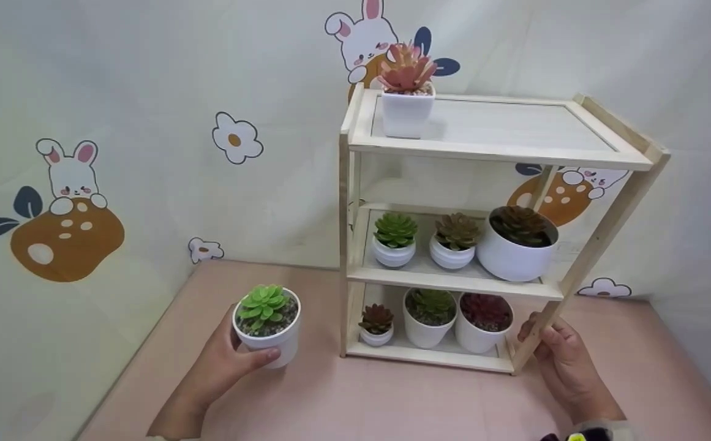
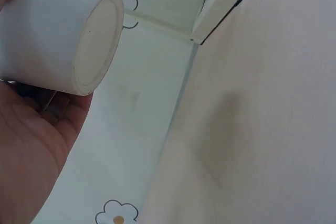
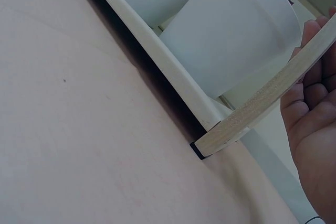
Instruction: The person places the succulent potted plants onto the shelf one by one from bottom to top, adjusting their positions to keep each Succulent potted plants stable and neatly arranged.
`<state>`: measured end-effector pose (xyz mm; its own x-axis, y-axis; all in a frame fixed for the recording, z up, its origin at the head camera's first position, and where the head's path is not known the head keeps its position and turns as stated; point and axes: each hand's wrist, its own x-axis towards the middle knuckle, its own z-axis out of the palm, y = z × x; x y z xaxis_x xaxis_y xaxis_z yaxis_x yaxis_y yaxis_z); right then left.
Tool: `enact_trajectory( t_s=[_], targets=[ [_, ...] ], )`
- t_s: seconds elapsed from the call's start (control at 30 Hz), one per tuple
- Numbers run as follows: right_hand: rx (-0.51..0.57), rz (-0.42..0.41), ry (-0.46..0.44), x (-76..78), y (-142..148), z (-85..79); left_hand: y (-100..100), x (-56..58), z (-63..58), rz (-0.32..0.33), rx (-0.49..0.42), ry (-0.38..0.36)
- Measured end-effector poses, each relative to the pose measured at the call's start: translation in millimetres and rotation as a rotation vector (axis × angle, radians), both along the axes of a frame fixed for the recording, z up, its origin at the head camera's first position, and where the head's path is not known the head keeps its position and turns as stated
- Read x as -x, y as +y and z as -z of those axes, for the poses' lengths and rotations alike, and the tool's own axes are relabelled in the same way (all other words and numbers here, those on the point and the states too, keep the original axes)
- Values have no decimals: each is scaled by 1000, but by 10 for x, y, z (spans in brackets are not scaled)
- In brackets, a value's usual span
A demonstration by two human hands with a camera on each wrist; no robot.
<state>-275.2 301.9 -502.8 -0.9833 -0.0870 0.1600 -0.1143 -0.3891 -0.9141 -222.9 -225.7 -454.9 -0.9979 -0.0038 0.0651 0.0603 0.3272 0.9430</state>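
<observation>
My left hand (image 1: pixel 226 358) grips a white pot with a bright green succulent (image 1: pixel 266 306), thumb across its front, left of the wooden shelf. From the left wrist view the underside of this white pot (image 2: pixel 100 45) shows, raised off the table. At the shelf's right side, my right hand (image 1: pixel 566 361) holds the lower part of the front post (image 1: pixel 600 223), thumb in front and fingers behind. The right wrist view shows curled fingers (image 3: pixel 315 95) behind that post (image 3: pixel 262 103). The three-tier wooden shelf (image 1: pixel 453 282) stands on the table.
A pinkish succulent in a square white pot (image 1: pixel 407 113) stands on the top tier's left. The middle tier bears three potted succulents, including a wide white pot (image 1: pixel 517 260); three more are on the bottom tier. Behind the pink table (image 1: pixel 416 404) hangs a rabbit-print curtain (image 1: pixel 147 79).
</observation>
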Motion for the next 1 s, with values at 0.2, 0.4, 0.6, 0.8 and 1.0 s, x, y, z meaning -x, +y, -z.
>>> enact_trajectory(
  t_s=[0.2,0.4,0.6,0.8,1.0],
  targets=[
    [17,-24,25,-1,17,4,71,-16,-22,-13,-2,12],
    [21,-31,30,2,25,-5,134,-40,-53,-14,-12,35],
    [16,-59,57,6,32,-3,220,-99,-115,-3,-27,57],
    [50,-104,107,13,36,21,298,-134,-154,30,-37,100],
    [65,-91,91,13,29,51,356,-151,-200,34,-36,84]
  ],
)
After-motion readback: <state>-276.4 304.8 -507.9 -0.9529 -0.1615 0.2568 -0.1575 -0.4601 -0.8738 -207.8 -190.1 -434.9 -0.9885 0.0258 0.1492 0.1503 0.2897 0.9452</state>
